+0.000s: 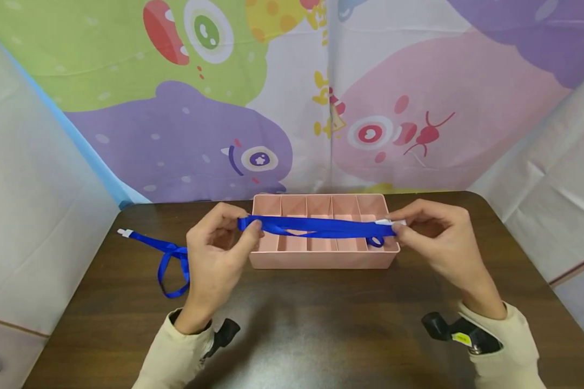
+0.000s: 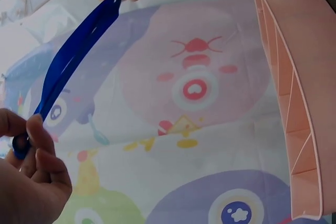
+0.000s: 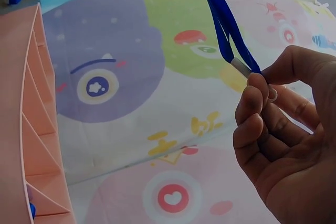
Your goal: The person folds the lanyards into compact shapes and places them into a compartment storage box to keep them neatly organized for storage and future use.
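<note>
A blue lanyard (image 1: 316, 227) with a white plastic clip is stretched level between my two hands, folded into several layers. My left hand (image 1: 214, 265) pinches its folded end between thumb and fingers. At the clip end, my right hand (image 1: 440, 235) pinches the band and the white clip (image 3: 241, 67). Beneath the lanyard stands a pink divided box (image 1: 323, 260), its row of compartments partly hidden by the band. A small blue loop (image 1: 376, 242) shows at the box's right end, and a bit of blue (image 3: 33, 211) appears inside a compartment in the right wrist view.
Another blue lanyard (image 1: 174, 270) with a white clip lies loosely looped on the brown table (image 1: 331, 319), left of the box and partly behind my left hand. A cartoon-printed cloth (image 1: 311, 151) hangs behind the table, with pale sheets at both sides.
</note>
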The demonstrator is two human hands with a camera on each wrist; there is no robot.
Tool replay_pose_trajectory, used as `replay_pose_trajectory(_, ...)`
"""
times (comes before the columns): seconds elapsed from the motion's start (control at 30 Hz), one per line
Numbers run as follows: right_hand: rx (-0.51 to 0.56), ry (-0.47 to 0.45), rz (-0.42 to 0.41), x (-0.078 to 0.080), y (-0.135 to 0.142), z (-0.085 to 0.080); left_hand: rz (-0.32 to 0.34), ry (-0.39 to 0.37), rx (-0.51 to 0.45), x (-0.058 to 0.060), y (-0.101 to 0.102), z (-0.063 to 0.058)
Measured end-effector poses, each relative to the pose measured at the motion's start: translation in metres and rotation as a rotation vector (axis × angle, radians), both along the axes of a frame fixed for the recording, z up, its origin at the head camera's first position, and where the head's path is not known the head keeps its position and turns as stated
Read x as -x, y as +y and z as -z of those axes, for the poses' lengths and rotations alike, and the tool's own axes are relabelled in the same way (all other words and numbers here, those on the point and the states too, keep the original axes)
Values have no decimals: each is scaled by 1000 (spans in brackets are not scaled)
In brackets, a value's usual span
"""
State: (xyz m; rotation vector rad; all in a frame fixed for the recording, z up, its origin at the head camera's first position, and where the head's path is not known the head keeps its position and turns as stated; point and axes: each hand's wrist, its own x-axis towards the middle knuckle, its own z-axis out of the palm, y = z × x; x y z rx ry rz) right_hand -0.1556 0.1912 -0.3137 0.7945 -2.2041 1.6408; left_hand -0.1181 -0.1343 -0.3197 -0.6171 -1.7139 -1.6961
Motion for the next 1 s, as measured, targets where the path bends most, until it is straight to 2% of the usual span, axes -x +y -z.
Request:
replay_pose_trajectory(0.2,17,-14,-42,1,-2,1,-3,32,-76,0,3,3)
replay_pose_trajectory(0.53,1,4,-54,2,-2,2,-11,69,-100,1,6,6)
replay_pose_trajectory(0.63,10,-8,-64,2,-2,2,19,70,-112,2,6,6)
replay_pose_trajectory(0.77,3,-4,-52,3,-1,3,91,46,-101,5,3,7)
replay_pose_trajectory(1.0,-18,-3,-34,3,0,4,114,31,-59,9,-2,5)
